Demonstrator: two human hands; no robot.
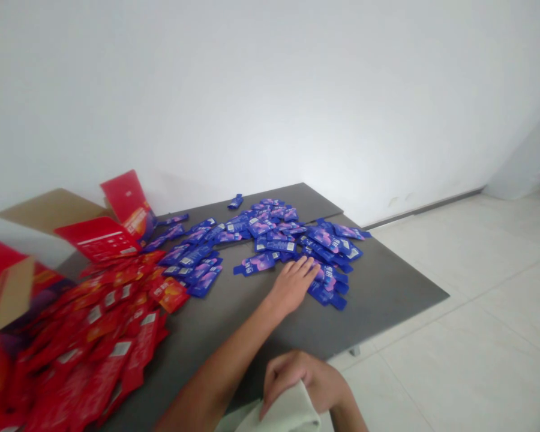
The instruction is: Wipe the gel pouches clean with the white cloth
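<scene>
My left hand [293, 286] lies flat with its fingers apart, fingertips on the near edge of a loose heap of blue and purple sachets [274, 231]. It does not appear to grip any sachet. My right hand [294, 381] sits low near the table's near edge, curled over a pale cloth [288, 413]. A large heap of red sachets [103, 336] covers the left side of the dark grey table [369, 294]. Its edge touches some of the blue sachets. A lone blue sachet [235, 201] lies apart near the far edge.
An open cardboard carton [56, 210] with red printed flaps stands at the table's far left, and another red carton [4, 282] sits at the left of the view. A white wall rises behind the table, and pale floor tiles lie to its right.
</scene>
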